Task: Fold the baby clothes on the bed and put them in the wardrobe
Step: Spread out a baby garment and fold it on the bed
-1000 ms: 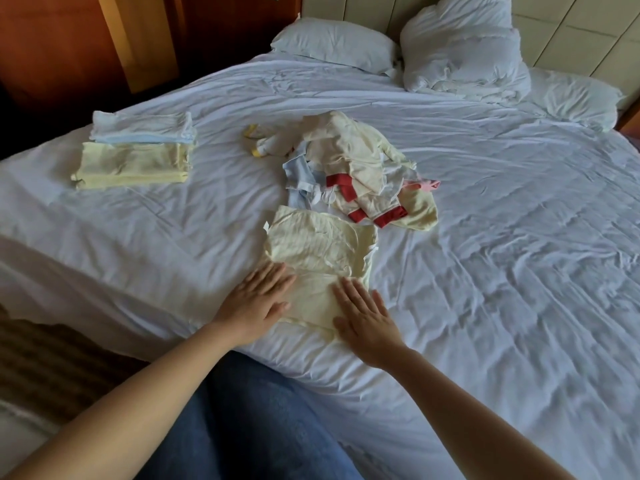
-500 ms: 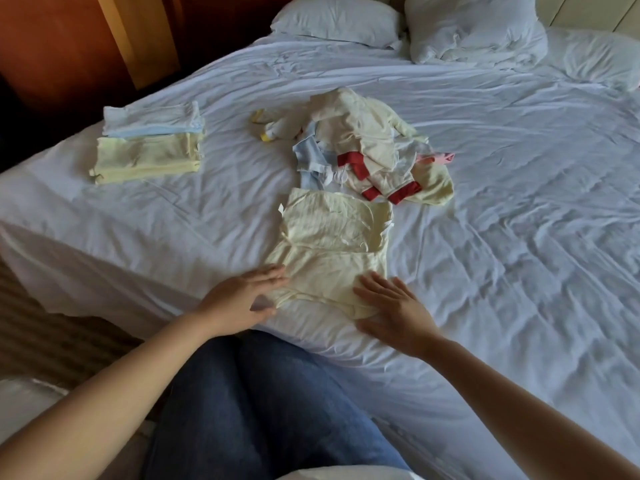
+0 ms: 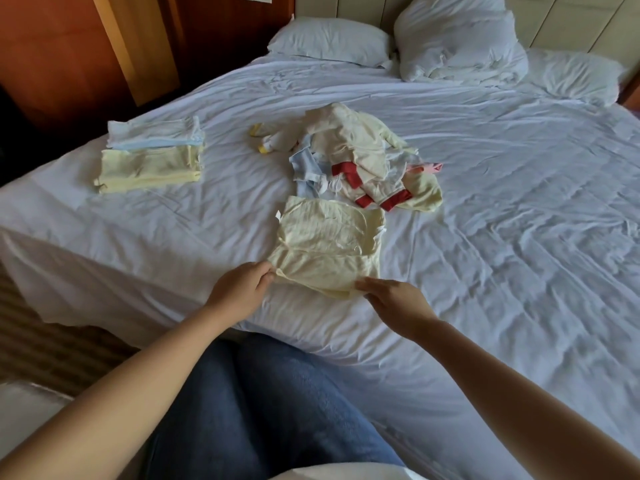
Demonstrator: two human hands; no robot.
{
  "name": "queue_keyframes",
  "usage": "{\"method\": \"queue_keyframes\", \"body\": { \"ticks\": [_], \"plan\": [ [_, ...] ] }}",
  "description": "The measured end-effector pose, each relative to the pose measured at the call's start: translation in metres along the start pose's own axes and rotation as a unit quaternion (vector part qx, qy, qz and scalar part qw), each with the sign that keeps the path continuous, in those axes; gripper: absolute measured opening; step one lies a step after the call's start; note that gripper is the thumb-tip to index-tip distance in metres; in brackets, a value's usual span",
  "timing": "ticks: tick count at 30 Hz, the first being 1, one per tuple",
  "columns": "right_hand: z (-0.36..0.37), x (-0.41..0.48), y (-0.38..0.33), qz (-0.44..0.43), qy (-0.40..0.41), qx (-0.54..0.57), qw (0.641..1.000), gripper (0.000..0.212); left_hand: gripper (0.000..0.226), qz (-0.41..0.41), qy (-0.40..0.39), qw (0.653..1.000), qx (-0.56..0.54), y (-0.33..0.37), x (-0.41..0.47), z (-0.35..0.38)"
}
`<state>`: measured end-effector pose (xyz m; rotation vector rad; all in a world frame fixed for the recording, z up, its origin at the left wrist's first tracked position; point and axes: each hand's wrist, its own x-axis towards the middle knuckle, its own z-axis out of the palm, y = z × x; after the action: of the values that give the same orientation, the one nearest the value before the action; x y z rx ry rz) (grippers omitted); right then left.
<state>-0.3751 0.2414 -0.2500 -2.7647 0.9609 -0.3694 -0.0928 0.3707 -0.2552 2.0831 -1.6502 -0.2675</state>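
A pale yellow baby garment (image 3: 329,244) lies flat on the white bed sheet (image 3: 502,237) near the front edge. My left hand (image 3: 242,289) pinches its near left corner. Its near right corner is pinched by my right hand (image 3: 394,303), and the near hem is lifted slightly off the sheet. Behind it sits a loose pile of unfolded baby clothes (image 3: 360,157) in cream, blue, red and pink. A folded stack (image 3: 152,157), white and blue on top of yellow, rests at the left of the bed.
Pillows (image 3: 329,39) and a bunched white duvet (image 3: 457,43) lie at the headboard. Dark wooden panelling (image 3: 69,57) stands beyond the bed's left side. My blue-jeaned leg (image 3: 259,410) is against the bed's front edge. The sheet's right half is wide and wrinkled.
Both hands went from pressing flat on the garment's near part to sliding back to its near corners and pinching them. The near hem has lifted a little.
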Motion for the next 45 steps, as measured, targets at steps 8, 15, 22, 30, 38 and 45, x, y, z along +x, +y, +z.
{"method": "queue_keyframes", "body": {
  "ticks": [8, 15, 22, 30, 38, 45],
  "plan": [
    [-0.053, 0.012, 0.002, 0.161, -0.122, 0.173, 0.964, 0.021, 0.034, -0.061, -0.031, 0.997, -0.045, 0.038, 0.011, -0.024],
    [-0.06, 0.039, 0.005, 0.243, 0.043, 0.29, 0.925, 0.016, 0.045, -0.145, 0.115, 0.953, -0.241, 0.049, 0.039, -0.03],
    [-0.026, 0.084, 0.011, 0.355, 0.199, 0.263, 0.875, 0.018, 0.027, -0.217, 0.197, 0.919, -0.265, 0.053, 0.104, -0.004],
    [0.012, 0.108, 0.042, 0.348, 0.172, 0.088, 0.917, 0.027, 0.019, -0.124, 0.182, 0.975, -0.037, 0.021, 0.145, 0.029],
    [0.042, 0.114, 0.063, 0.295, 0.188, 0.009, 0.937, 0.023, 0.018, -0.053, 0.164, 0.985, 0.031, -0.001, 0.152, 0.057],
    [0.029, 0.104, 0.06, 0.315, 0.169, 0.112, 0.927, 0.035, 0.039, -0.114, 0.172, 0.972, -0.109, -0.002, 0.139, 0.043]
  ]
}}
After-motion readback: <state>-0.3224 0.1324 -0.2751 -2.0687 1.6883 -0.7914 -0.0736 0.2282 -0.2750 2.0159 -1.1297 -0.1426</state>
